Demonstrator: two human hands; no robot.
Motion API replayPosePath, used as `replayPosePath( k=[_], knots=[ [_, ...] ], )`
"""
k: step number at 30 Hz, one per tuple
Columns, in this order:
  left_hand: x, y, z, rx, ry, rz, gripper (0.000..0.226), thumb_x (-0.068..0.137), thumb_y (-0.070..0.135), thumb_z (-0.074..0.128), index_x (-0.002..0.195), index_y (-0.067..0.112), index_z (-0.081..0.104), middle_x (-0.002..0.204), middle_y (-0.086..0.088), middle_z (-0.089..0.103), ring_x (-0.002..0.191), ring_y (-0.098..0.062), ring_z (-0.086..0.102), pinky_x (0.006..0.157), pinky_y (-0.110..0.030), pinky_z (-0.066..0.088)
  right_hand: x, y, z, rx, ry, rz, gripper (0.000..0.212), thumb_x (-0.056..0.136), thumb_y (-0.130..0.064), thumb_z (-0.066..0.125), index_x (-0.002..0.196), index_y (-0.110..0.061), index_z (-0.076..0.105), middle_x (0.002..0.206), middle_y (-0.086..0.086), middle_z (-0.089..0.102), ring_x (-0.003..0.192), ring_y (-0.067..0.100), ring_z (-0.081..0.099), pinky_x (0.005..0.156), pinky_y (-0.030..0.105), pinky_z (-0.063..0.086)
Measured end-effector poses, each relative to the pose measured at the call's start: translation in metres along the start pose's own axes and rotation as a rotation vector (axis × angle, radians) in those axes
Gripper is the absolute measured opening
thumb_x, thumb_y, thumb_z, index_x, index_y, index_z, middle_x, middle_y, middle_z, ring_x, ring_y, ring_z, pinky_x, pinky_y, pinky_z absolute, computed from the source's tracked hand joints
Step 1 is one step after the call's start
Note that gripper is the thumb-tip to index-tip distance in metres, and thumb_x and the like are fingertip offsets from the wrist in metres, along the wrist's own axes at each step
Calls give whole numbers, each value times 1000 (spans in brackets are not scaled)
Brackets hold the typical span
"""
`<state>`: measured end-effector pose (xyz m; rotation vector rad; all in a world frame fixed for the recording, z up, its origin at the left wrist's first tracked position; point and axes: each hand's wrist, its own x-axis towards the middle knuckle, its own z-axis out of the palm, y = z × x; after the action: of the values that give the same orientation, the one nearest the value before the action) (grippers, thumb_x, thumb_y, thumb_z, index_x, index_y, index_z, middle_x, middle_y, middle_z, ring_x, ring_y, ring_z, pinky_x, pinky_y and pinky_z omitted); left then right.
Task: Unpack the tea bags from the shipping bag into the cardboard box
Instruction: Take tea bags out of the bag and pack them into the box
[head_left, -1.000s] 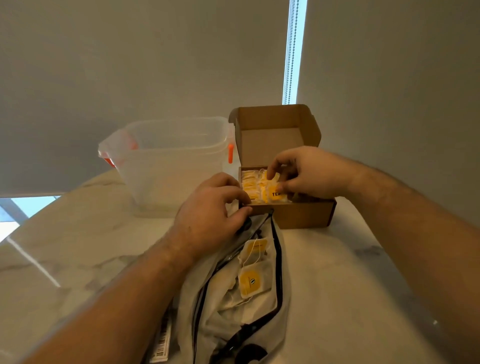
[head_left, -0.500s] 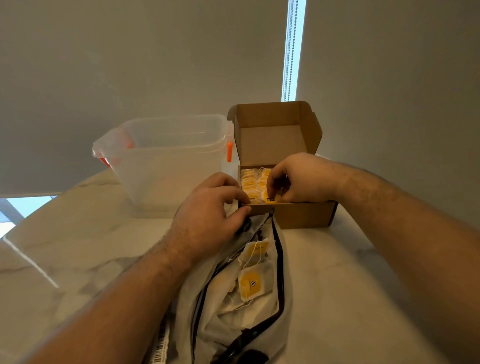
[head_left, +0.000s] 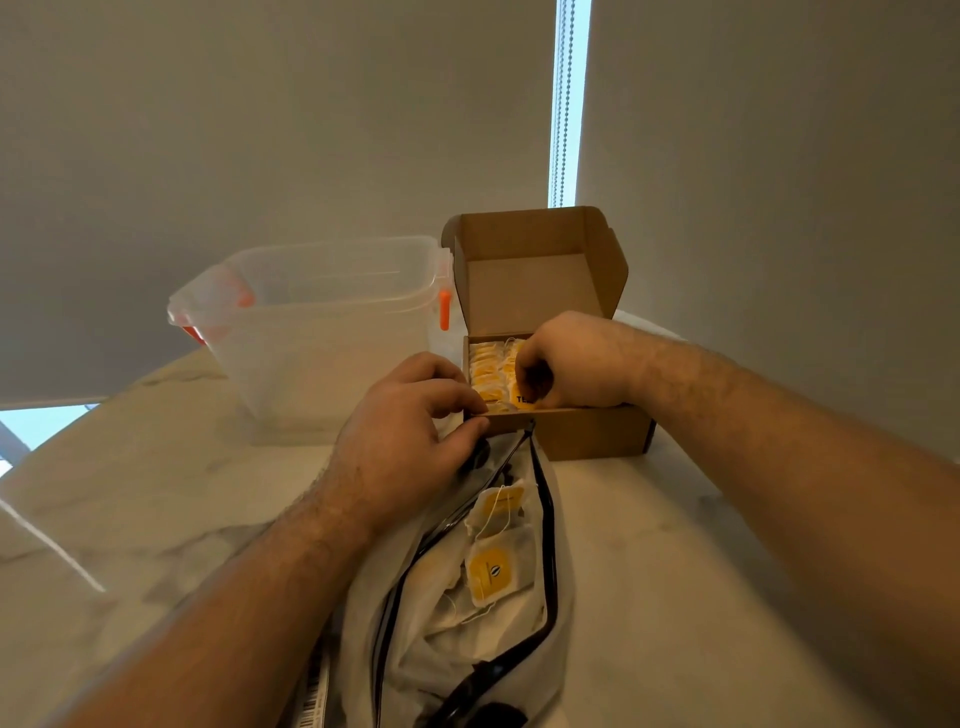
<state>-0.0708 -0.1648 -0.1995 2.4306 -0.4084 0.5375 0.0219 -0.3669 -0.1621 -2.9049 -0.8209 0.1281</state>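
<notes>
1. Seating a tea bag (head_left: 522, 399) at the cardboard box's (head_left: 587, 434) near edge, the right hand (head_left: 576, 364) curls its fingers round it.
2. The left hand (head_left: 400, 436) pinches the shipping bag (head_left: 363, 639) mouth; the remaining tea bags (head_left: 493, 569) lie at 6 o'clock from the box, nearer this hand.

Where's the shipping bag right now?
Head view, bottom centre: the shipping bag lies open on the table, nearest the camera, with its top end reaching the front wall of the cardboard box, just under the left hand.

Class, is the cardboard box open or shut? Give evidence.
Open: the cardboard box has its lid standing upright, and tea bags show inside.
</notes>
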Motion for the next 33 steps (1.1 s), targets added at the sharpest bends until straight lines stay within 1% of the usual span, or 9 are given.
replayPosePath(
  k=[3, 8, 12, 17, 20, 23, 25, 29, 33],
  knots=[
    [-1, 1, -1, 3, 1, 9, 13, 89, 29, 76, 102, 28, 79, 107, 18, 57, 99, -4, 57, 81, -28, 57, -6, 0, -7, 71, -2, 14, 19, 90, -31, 78, 108, -30, 75, 104, -12, 69, 96, 8, 65, 86, 25, 56],
    [-1, 0, -2, 7, 3, 6, 13, 88, 30, 77, 101, 29, 78, 109, 17, 58, 99, -5, 57, 81, -31, 57, -32, -4, -15, 270, 168, 26, 10, 91, -28, 77, 101, -31, 77, 91, -20, 67, 84, 0, 62, 65, 11, 43],
    [-1, -2, -4, -24, 22, 3, 10, 88, 28, 77, 98, 28, 78, 106, 18, 61, 97, -5, 60, 83, -33, 59, -59, -20, -11, 478, 218, -46, 10, 90, -25, 78, 93, -34, 77, 88, -17, 72, 88, 4, 67, 70, 13, 52],
    [-1, -6, -12, -60, -1, 74, 6, 89, 29, 76, 95, 28, 77, 91, 17, 67, 84, -5, 64, 76, -34, 61, -88, -38, -10, 628, 103, -211, 13, 84, -36, 81, 96, -32, 79, 88, -20, 73, 89, -1, 67, 72, 8, 53],
    [-3, -3, -22, -213, -137, 109, 10, 93, 26, 73, 99, 20, 79, 86, 9, 73, 81, -12, 70, 72, -29, 60, -94, -42, -2, 556, 10, -250, 20, 81, -36, 83, 100, -32, 78, 93, -21, 72, 90, -2, 67, 72, 10, 53],
    [-7, 0, -30, -461, -324, 51, 27, 94, 38, 69, 100, 13, 79, 83, 1, 75, 76, -12, 69, 69, -23, 54, -91, -42, 6, 603, 126, -231, 9, 86, -29, 81, 96, -30, 78, 87, -19, 73, 86, 1, 69, 72, 12, 54],
    [-8, 0, -30, -471, -376, 58, 34, 89, 45, 71, 100, 14, 78, 84, -5, 73, 76, -24, 68, 69, -36, 57, -89, -40, 7, 706, 250, -199, 8, 87, -25, 81, 94, -28, 78, 85, -19, 73, 85, 0, 69, 71, 10, 54],
    [-7, 0, -24, -390, -313, 30, 23, 84, 31, 82, 104, 21, 78, 89, 3, 77, 80, -18, 73, 78, -41, 62, -85, -36, 8, 838, 418, -150, 11, 87, -23, 80, 98, -27, 77, 89, -19, 74, 88, 1, 71, 70, 10, 55],
    [-4, 5, -19, -440, -240, -47, 14, 85, 27, 81, 98, 21, 79, 84, 3, 77, 77, -15, 74, 76, -36, 63, -81, -35, 6, 816, 384, -135, 15, 87, -25, 80, 100, -30, 76, 90, -18, 76, 88, 1, 72, 71, 11, 56]
  ],
)
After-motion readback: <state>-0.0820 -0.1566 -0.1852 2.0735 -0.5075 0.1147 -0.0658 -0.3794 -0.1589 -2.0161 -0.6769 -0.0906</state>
